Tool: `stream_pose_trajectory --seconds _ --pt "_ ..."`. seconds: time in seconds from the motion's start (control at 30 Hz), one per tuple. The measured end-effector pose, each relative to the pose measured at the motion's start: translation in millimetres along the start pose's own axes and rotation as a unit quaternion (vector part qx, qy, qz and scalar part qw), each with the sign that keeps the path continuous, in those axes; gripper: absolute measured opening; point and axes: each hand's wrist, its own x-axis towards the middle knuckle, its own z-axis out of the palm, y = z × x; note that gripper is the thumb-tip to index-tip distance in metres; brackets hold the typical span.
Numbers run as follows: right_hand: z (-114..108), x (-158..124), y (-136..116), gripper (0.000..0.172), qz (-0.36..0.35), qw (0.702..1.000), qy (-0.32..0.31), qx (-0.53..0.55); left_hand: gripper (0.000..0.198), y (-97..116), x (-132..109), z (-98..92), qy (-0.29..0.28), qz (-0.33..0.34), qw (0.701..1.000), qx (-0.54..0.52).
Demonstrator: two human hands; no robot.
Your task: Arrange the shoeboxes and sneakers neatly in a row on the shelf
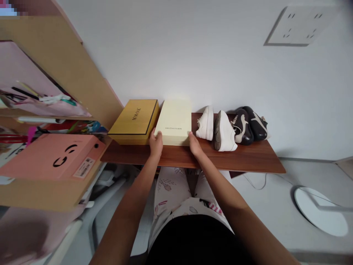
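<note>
Between my two hands is a cream shoebox (175, 116) marked MEIZHIYUAN, its lid on, lying on a brown wooden shelf (176, 156). My left hand (156, 143) grips its near left corner, thumb on the top edge. At the near right corner my right hand (194, 144) presses against the side, with most of its fingers hidden. A yellow shoebox (134, 117) with MMOK on its lid stands close on the left. To the right are a pair of white sneakers (226, 132), one of them tipped on its side, and a pair of black-and-cream shoes (256, 125).
A pink shoebox (55, 154) sits on a cluttered wooden desk (41, 193) at the left. Behind the shelf rises a white wall (193, 51) with a socket panel (300, 25). A round white base (321, 211) with a cable stands on the floor at right.
</note>
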Motion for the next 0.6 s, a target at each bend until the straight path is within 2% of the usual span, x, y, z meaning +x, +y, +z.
stream_pose_trajectory --seconds 0.1,0.17,0.23,0.3,0.4,0.47,0.53,0.6 --pt "-3 -9 -6 0.087 -0.011 1.000 -0.013 -0.014 0.052 11 -11 -2.9 0.015 0.018 0.998 0.054" --pt "-15 -22 -9 0.083 -0.038 0.999 0.005 -0.037 0.056 22 -28 -3.5 0.039 0.062 0.992 0.104" --pt "-41 -37 -10 0.078 -0.096 0.992 0.051 -0.061 0.060 34 -53 0.6 0.047 0.133 0.981 0.132" --pt "-80 -50 -8 0.070 -0.154 0.978 0.118 -0.076 0.061 44 -79 12.8 0.001 0.192 0.973 0.126" --pt "-144 -58 0 0.066 -0.139 0.953 0.255 -0.090 0.055 54 -107 50.5 -0.149 0.200 0.965 0.083" --pt "-176 -56 9 0.071 -0.097 0.945 0.296 -0.094 0.054 55 -112 85.2 -0.227 0.161 0.959 0.059" --pt "-195 -53 18 0.076 -0.051 0.954 0.278 -0.103 0.059 51 -104 120.6 -0.248 0.110 0.960 0.064" --pt "-201 -49 24 0.077 -0.017 0.967 0.226 -0.120 0.072 46 -92 149.9 -0.228 0.051 0.968 0.094"
